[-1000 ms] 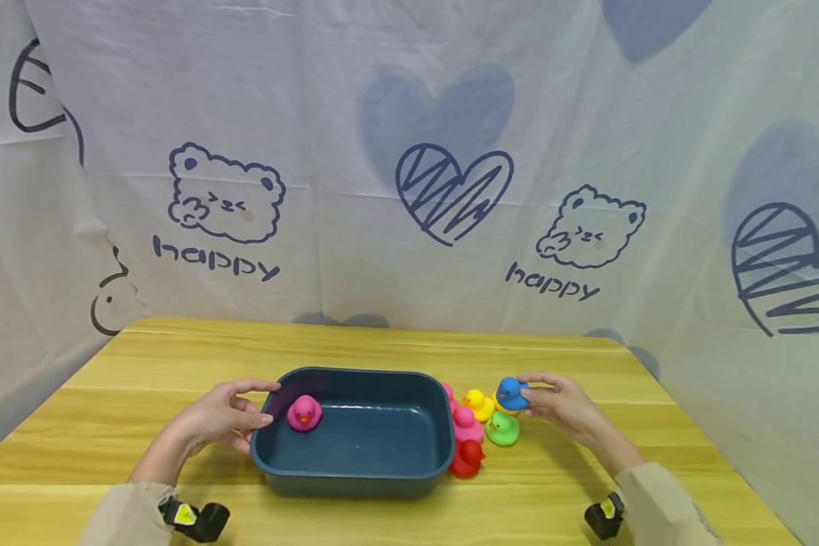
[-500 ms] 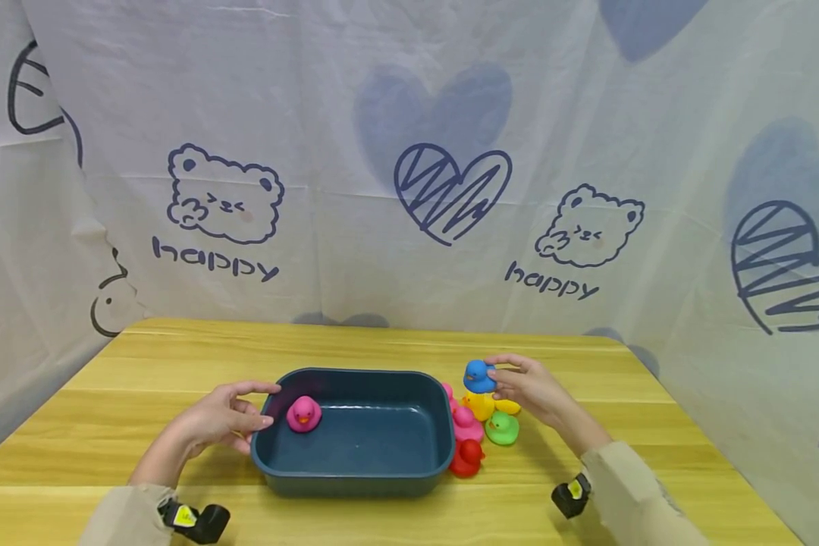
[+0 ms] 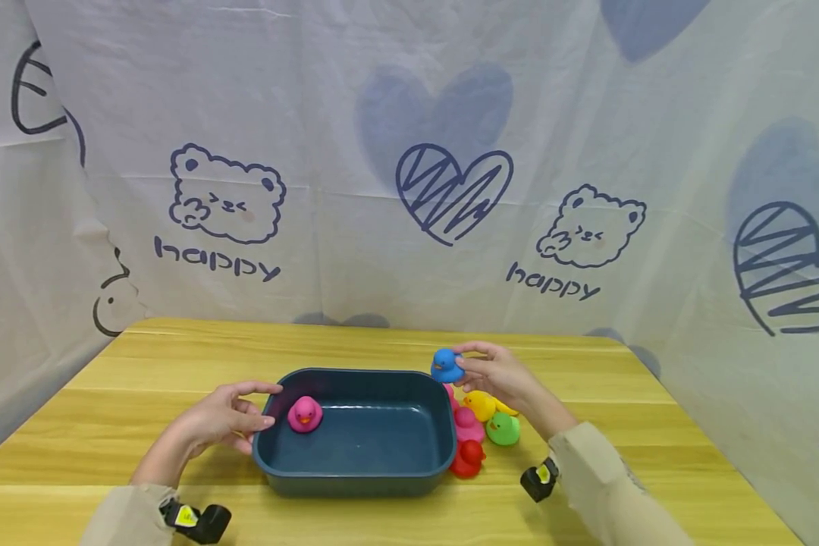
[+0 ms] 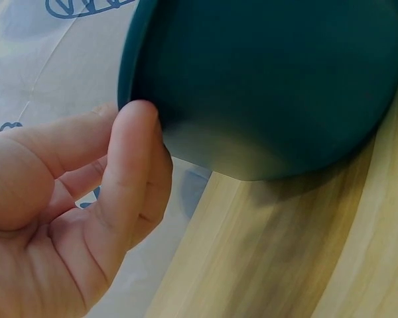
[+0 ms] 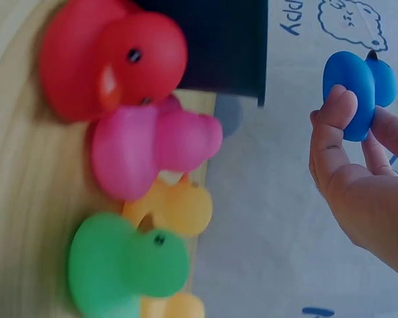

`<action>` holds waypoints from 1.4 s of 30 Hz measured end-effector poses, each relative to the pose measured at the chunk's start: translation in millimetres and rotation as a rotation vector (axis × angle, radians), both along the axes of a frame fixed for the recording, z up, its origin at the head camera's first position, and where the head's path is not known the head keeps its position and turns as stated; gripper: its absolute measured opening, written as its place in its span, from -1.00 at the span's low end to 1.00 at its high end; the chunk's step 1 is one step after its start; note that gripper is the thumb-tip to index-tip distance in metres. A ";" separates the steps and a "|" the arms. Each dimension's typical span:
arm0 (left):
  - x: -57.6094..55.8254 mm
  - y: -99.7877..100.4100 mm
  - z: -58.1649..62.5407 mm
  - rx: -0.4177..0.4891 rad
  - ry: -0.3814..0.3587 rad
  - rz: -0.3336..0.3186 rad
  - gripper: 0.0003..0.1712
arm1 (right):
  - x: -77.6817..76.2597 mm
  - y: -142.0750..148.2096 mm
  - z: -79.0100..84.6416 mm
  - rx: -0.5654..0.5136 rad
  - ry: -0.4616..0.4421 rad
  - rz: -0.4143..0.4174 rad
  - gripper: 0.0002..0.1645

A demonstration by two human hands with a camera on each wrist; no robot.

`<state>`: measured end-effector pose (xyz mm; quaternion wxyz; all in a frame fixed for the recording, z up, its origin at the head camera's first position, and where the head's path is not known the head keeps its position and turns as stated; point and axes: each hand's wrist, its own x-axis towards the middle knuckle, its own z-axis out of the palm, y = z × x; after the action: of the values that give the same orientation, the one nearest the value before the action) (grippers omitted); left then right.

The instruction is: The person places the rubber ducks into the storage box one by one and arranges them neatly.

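Observation:
A blue rubber duck (image 3: 447, 365) is held in the air by my right hand (image 3: 494, 375), thumb and fingertips around its body. In the head view it overlaps the back right corner of a dark teal plastic basin (image 3: 355, 486). The right wrist view also shows the blue duck (image 5: 351, 93) pinched from its sides. My left hand (image 3: 221, 417) holds the basin's left end, thumb and fingertips at the rim; the left wrist view has the thumb (image 4: 134, 136) against the basin's wall (image 4: 252, 99). Inside the basin, near its left end, sits a pink rubber duck (image 3: 305, 414).
Several more ducks crowd the basin's right side: a red duck (image 3: 467, 458), a pink duck (image 3: 468, 426), a green duck (image 3: 503, 429) and a yellow duck (image 3: 479, 405) among them. They stand on a wooden table (image 3: 177, 341), with a printed cloth (image 3: 341, 152) hanging behind.
My right hand has carried the blue duck left and upward, from above the yellow ducks to the basin's back right corner. The left hand and the basin have stayed in place.

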<state>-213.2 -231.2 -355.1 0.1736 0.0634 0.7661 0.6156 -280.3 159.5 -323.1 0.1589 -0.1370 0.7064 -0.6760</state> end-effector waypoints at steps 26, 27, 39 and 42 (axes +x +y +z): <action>-1.3 -0.9 -2.6 0.005 -0.002 0.002 -0.34 | -6.2 -78.0 24.6 0.019 0.020 0.075 -0.67; -1.2 -1.0 -2.6 0.007 0.000 0.001 -0.33 | -6.8 -81.1 25.6 0.015 0.021 0.076 -0.68; -1.4 -1.4 -2.6 0.010 -0.001 0.004 -0.31 | -12.2 -111.0 26.2 0.002 0.000 0.118 -0.68; -1.8 -1.2 -2.8 0.009 0.002 0.005 -0.32 | -14.4 -116.6 22.7 0.008 -0.006 0.133 -0.65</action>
<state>-214.9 -232.3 -357.9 0.1709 0.0630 0.7637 0.6194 -294.7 43.0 -300.3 0.2063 -0.1810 0.6978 -0.6616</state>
